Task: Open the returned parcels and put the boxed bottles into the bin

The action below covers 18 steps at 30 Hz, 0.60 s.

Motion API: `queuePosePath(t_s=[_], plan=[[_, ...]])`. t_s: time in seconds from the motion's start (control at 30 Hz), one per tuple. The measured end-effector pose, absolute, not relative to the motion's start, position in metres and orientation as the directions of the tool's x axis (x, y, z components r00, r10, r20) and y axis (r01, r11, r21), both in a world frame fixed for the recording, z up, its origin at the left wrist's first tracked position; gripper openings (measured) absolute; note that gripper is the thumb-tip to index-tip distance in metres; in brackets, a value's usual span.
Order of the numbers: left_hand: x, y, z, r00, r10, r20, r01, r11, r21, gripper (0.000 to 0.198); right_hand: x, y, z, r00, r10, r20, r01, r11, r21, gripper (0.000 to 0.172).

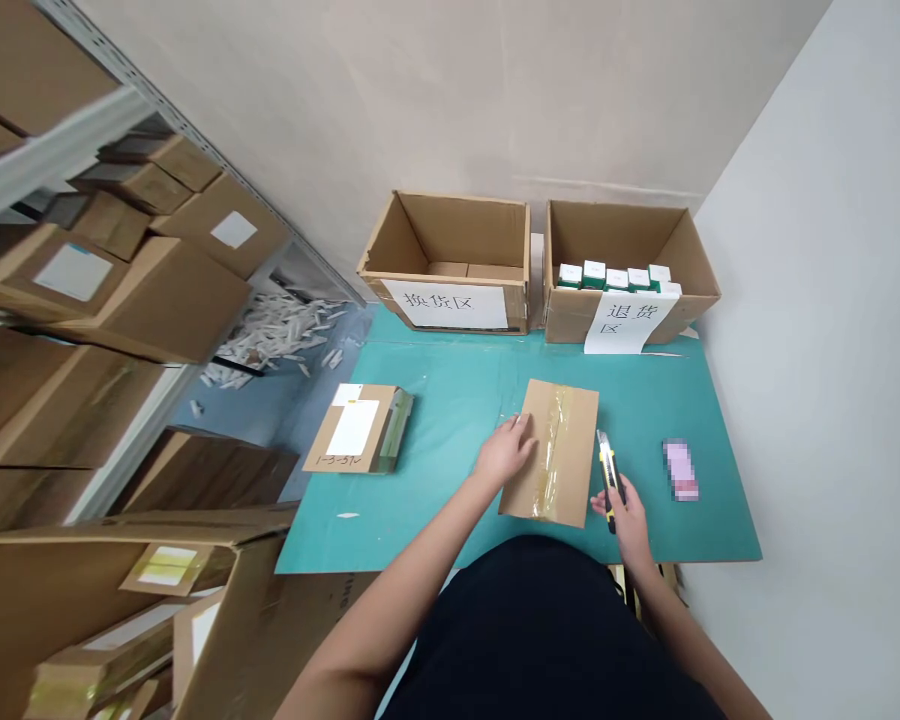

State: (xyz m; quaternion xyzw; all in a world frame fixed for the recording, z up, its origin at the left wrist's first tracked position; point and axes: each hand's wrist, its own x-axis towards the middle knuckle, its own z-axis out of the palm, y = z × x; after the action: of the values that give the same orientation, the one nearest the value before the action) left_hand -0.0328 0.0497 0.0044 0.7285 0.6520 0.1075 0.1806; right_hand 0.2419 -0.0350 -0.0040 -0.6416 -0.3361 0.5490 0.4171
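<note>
A cardboard box (525, 480) sealed with clear yellowish tape lies on the green tabletop in front of me. My left hand (505, 448) grips its left edge, thumb and fingers against the cardboard. To the right of the box, my right hand (627, 512) is closed around a utility knife (609, 478) with black and yellow parts. The knife points away from me, its tip close beside the box's right side.
Another taped carton (354, 430) with a white label sits at the table's left. Behind stand two open cartons with paper signs, the left one (450, 262) and the right one (566, 325) holding several small white-green boxes. A blurred pink item (681, 470) lies right. Loaded shelves (157, 300) stand left.
</note>
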Motion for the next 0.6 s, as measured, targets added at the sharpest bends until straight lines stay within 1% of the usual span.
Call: queuePosePath(t_s=[0.03,0.1,0.2,0.23,0.3,0.4,0.5,0.6], plan=[[-0.027,0.038,0.005,0.131,0.989,-0.071,0.914,-0.092,0.394,0.065,0.242,-0.023,-0.001,0.194,0.897,-0.397,-0.021,-0.401,-0.916,0.063],[-0.017,0.008,0.006,0.178,0.981,-0.077,0.921,-0.138,0.365,0.080,0.246,0.014,0.006,0.209,0.927,-0.311,0.046,-0.327,-0.944,0.060],[-0.008,-0.030,0.005,0.288,0.951,-0.110,0.915,-0.240,0.326,0.103,0.253,0.082,0.013,0.191,0.960,-0.206,0.157,-0.237,-0.959,0.060],[-0.008,-0.037,0.004,0.329,0.937,-0.120,0.906,-0.278,0.319,0.106,0.254,0.105,0.014,0.180,0.967,-0.182,0.177,-0.213,-0.961,0.060],[-0.009,-0.042,0.002,0.394,0.909,-0.137,0.888,-0.338,0.311,0.105,0.251,0.145,0.012,0.136,0.980,-0.148,0.211,-0.174,-0.962,0.062],[-0.015,-0.037,-0.001,0.455,0.878,-0.151,0.865,-0.395,0.310,0.095,0.243,0.183,0.003,0.054,0.991,-0.124,0.233,-0.133,-0.963,0.065],[-0.023,-0.029,-0.002,0.486,0.861,-0.148,0.849,-0.425,0.315,0.092,0.236,0.191,-0.009,0.021,0.988,-0.154,0.184,-0.155,-0.971,0.069],[-0.039,-0.021,-0.001,0.534,0.835,-0.130,0.819,-0.473,0.325,0.092,0.241,0.178,-0.017,0.053,0.986,-0.158,0.156,-0.165,-0.974,0.068]])
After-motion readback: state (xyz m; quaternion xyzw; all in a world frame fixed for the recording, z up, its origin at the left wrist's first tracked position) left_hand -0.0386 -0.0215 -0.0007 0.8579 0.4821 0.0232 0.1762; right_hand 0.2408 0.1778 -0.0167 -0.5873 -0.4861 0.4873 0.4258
